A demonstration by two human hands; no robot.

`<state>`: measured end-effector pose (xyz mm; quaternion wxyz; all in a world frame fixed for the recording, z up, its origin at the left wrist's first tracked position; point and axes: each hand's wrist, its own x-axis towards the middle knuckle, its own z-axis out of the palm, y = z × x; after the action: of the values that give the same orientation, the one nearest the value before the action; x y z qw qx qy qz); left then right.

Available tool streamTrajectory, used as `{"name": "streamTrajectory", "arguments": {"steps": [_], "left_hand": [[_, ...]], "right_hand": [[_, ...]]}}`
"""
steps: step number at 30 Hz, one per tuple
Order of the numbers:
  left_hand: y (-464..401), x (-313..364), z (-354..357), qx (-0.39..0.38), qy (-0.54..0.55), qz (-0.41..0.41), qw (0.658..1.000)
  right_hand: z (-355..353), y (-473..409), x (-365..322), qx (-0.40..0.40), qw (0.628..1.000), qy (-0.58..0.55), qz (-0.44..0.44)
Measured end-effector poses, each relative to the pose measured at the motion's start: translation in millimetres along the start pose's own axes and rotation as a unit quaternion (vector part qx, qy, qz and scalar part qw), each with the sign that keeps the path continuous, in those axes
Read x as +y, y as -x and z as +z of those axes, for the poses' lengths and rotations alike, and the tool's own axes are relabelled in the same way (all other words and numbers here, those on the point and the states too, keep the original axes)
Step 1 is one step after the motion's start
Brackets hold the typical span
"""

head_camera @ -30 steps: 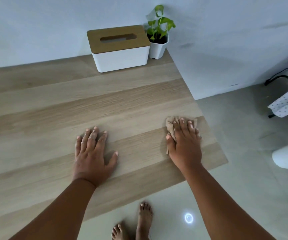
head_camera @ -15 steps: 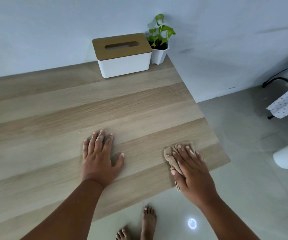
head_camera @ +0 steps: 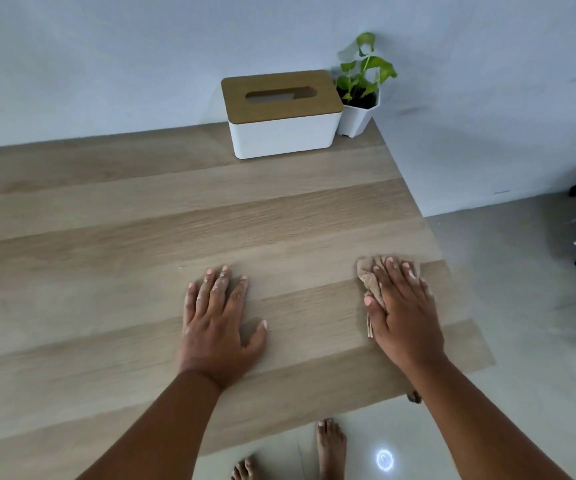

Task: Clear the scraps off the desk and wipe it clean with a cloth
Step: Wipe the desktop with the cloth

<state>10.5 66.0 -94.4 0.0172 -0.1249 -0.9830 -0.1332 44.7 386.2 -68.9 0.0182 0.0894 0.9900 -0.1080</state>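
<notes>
bare desk (head_camera: 141, 237) stretches leftward; right hand (head_camera: 404, 306) presses cloth (head_camera: 369, 282) near right edge (left hand (head_camera: 215, 320) flat, released)

The right hand (head_camera: 406, 313) presses a cloth (head_camera: 369, 282) flat near the desk's (head_camera: 106, 265) right edge; the left hand (head_camera: 215, 323) rests flat beside it. A tissue box (head_camera: 281, 114) sits at the far right corner.

Desk (head_camera: 113, 237): light wood-grain top, back edge against the wall, right edge open to the floor (head_camera: 508, 306). On it: tissue box (head_camera: 281, 114), white with a wooden slotted lid, at back right; potted plant (head_camera: 359, 98) in the back corner, just right of the box. Cloth (head_camera: 371, 277) near the right edge under right hand (head_camera: 402, 306). Left hand (head_camera: 217, 320) flat mid-desk.
</notes>
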Motion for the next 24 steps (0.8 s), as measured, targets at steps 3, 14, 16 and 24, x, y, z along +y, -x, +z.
{"name": "streamTrajectory", "arguments": {"steps": [3, 14, 16, 24], "left_hand": [[1, -2, -1, 0.004, 0.001, 0.000, 1.000], [0, 2, -2, 0.011, -0.003, 0.001, 1.000], [-1, 4, -3, 0.012, -0.003, 0.002, 1.000], [-1, 2, -2, 0.026, -0.004, 0.009, 1.000]], "right_hand": [[-1, -36, 0, -0.008, 1.000, 0.008, -0.006], [-7, -190, 13, 0.009, 0.999, 0.015, -0.028], [-7, -215, 14, 0.007, 1.000, 0.013, -0.028], [-8, -279, 17, 0.009, 0.999, 0.000, -0.037]]}}
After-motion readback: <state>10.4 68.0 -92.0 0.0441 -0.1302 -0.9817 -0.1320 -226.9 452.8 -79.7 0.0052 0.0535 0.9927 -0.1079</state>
